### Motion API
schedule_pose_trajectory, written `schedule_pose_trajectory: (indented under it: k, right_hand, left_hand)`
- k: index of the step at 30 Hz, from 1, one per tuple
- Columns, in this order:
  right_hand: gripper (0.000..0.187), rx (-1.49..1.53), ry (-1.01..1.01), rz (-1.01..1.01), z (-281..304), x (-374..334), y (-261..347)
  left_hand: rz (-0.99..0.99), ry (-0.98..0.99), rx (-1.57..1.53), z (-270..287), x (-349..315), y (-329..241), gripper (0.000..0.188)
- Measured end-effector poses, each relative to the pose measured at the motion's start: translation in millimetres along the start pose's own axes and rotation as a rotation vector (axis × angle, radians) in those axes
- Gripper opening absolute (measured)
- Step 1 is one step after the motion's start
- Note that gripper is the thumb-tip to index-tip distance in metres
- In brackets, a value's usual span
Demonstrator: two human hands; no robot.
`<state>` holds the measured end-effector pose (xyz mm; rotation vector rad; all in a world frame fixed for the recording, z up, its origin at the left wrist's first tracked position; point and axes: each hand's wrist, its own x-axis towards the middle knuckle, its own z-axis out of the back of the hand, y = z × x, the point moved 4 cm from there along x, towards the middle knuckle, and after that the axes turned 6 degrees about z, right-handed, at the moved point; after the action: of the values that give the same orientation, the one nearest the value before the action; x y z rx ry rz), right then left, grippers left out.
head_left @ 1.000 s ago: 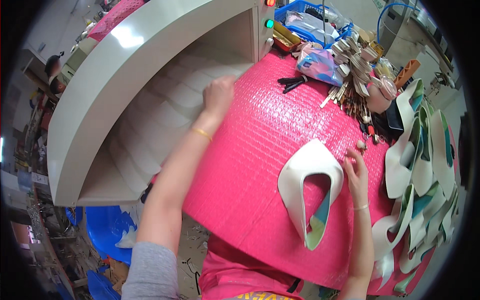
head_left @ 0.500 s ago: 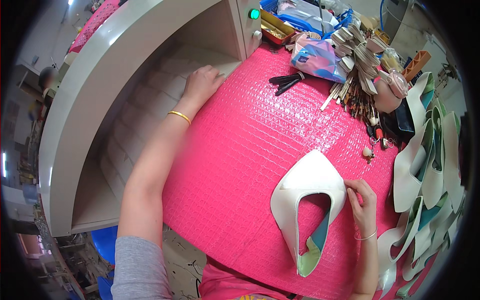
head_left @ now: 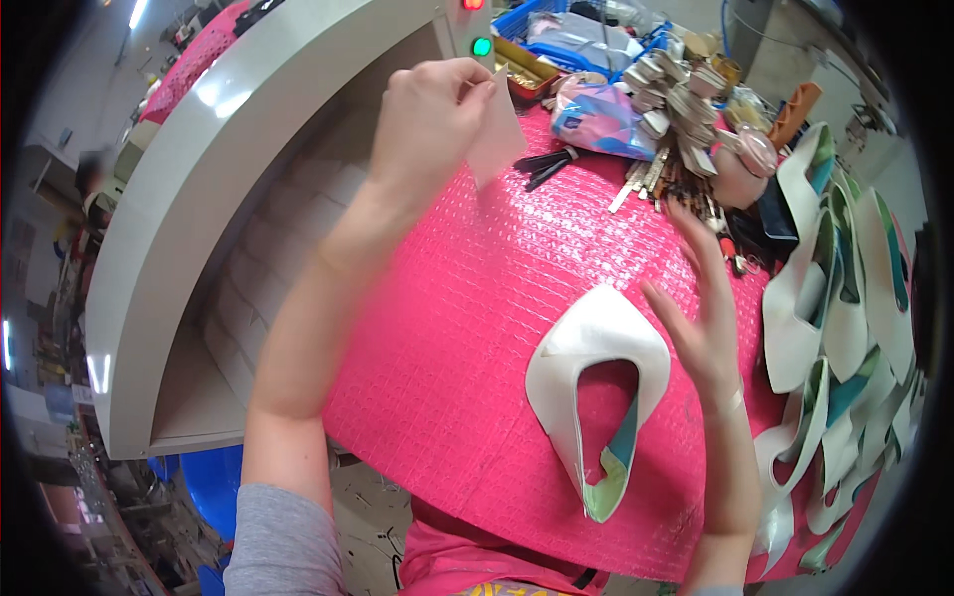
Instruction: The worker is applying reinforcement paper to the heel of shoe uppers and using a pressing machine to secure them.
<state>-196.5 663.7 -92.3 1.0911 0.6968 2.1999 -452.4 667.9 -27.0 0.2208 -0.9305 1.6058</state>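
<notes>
Raised the left hand [head_left: 427, 121] since earlier, pinching a thin, pale, flat piece [head_left: 500, 144] by its edge, presumably to spare its face. Holding nothing in the wide-spread right hand [head_left: 710, 333].

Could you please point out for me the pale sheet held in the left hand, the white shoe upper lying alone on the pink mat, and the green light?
Pale sheet [head_left: 500, 142]: head view, on its flat face.
White shoe upper [head_left: 599, 333]: head view, on its front part.
Green light [head_left: 482, 47]: head view, on its lit cap.
</notes>
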Motion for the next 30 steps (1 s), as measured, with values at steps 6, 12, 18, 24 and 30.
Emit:
schedule_pose_trajectory:
  k: [6,12,18,24,30]
  right_hand:
    - [0.063,0.912,0.330,-0.114,-27,43,29]
    - [0.040,1.067,-0.162,-0.440,49,-80,63]
    - [0.034,0.968,-0.193,-0.478,106,-165,64]
    - [0.028,0.845,-0.379,-0.357,90,-169,94]
    - [0.029,0.755,-0.487,-0.105,60,-142,115]
  left_hand:
    - [0.136,0.485,-0.610,64,-6,-87,0.018]
    - [-0.633,0.122,0.104,51,-106,-137,0.033]
    - [-0.669,1.268,0.227,-34,-254,-168,0.036]
    - [0.254,1.119,-0.770,0,-226,-170,0.038]
    - [0.551,0.785,-1.459,26,-224,-182,0.044]
